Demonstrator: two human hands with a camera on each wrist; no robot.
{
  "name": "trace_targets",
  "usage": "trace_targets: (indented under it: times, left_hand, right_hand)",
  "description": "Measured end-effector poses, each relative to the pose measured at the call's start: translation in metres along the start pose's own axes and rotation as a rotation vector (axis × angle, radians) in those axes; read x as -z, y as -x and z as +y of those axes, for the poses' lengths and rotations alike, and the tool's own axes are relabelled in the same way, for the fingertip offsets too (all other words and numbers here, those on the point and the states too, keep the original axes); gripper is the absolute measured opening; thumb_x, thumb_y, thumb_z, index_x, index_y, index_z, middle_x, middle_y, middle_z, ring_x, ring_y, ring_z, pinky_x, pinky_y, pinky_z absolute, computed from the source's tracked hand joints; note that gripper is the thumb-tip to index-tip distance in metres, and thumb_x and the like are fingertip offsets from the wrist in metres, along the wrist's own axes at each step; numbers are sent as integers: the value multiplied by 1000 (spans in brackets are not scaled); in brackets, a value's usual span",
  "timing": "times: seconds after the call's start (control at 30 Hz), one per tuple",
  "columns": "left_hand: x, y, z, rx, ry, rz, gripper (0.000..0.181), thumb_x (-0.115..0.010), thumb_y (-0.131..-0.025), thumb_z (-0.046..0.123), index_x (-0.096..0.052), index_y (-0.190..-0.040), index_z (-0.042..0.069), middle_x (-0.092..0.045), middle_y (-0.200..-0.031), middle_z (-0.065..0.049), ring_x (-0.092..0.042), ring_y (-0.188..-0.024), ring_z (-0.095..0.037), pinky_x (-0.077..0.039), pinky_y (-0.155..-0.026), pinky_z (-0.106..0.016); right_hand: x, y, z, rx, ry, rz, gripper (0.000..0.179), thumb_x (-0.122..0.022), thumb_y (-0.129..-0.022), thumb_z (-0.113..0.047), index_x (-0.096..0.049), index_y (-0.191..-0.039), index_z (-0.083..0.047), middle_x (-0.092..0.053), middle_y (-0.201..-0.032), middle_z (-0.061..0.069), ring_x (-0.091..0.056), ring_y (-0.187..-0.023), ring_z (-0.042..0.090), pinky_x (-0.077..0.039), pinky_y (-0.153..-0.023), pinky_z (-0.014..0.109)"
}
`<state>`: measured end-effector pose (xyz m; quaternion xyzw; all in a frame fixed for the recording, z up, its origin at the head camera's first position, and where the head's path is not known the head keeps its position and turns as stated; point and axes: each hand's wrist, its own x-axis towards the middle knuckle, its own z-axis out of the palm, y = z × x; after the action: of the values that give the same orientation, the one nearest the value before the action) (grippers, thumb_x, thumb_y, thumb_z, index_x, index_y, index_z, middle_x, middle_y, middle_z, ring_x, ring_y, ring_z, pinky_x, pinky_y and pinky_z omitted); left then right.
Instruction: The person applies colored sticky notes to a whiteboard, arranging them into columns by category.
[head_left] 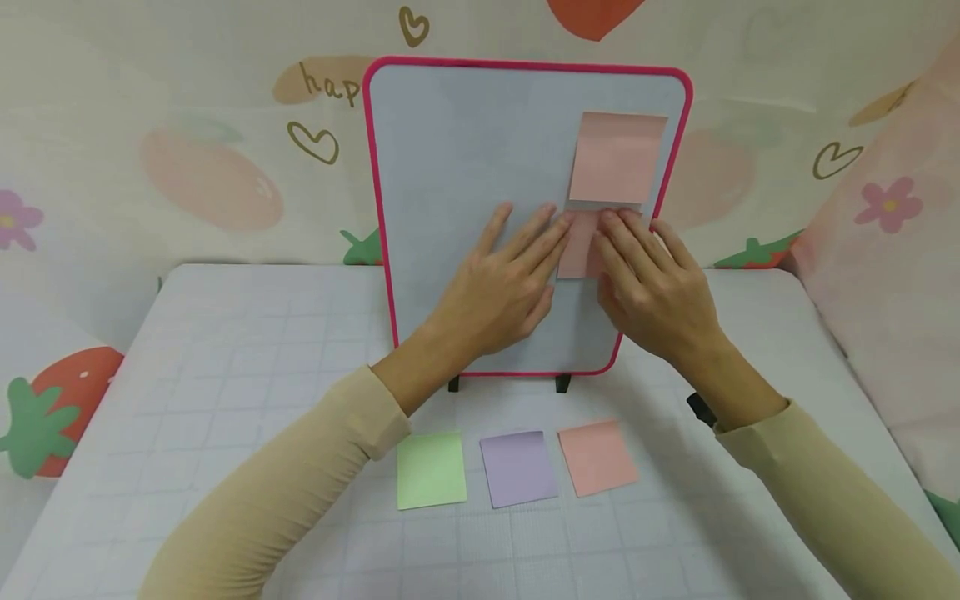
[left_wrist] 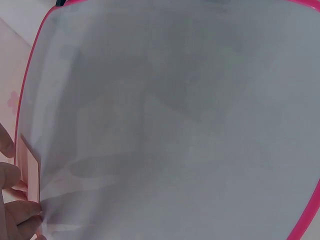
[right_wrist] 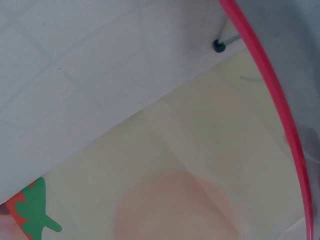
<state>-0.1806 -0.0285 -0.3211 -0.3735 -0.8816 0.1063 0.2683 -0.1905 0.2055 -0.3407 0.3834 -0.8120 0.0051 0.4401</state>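
Observation:
A whiteboard with a pink-red rim stands upright on the table. One pink sticky note is on its upper right. Just below, a second pink sticky note is partly covered by both hands. My left hand touches that lower note's left side with extended fingertips. With straight fingers along the top, my right hand presses the same note's right part. Fingers and the edge of a pink note show at the left of the left wrist view. The right wrist view shows mainly the board's rim.
In front of the board lie a green sticky note, a purple one and a pink one in a row on the white table. Black feet support the board. A patterned cloth hangs behind.

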Motion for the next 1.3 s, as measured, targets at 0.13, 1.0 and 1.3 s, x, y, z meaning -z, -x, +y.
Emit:
trace_targets:
  times: [0.13, 1.0, 1.3]
  left_hand:
    - [0, 0, 0, 3, 1, -17, 57, -38, -102, 34, -38, -153, 7, -28, -162, -6, -19, -151, -22, -4, -122, -52]
    - [0, -16, 10, -60, -68, -34, 59, -37, -101, 34, -37, -154, 7, -30, -162, -7, -22, -150, -23, -6, -122, -50]
    - [-4, -8, 14, -99, -57, -19, 58, -40, -99, 31, -41, -151, 5, -36, -159, -7, -29, -147, -23, -12, -121, -50]
  right_hand:
    - [2, 5, 4, -24, -4, 16, 37, -54, -90, -7, -62, -124, 8, -59, -136, 20, -56, -124, 37, -45, -103, 51]
    - [-1, 20, -4, -34, -33, -33, 44, -57, -86, -5, -60, -127, 10, -58, -136, 24, -55, -124, 40, -44, -105, 52]
    - [0, 27, -10, 9, -66, -63, 49, -62, -82, -2, -58, -129, 12, -53, -141, 25, -52, -128, 42, -43, -104, 55]
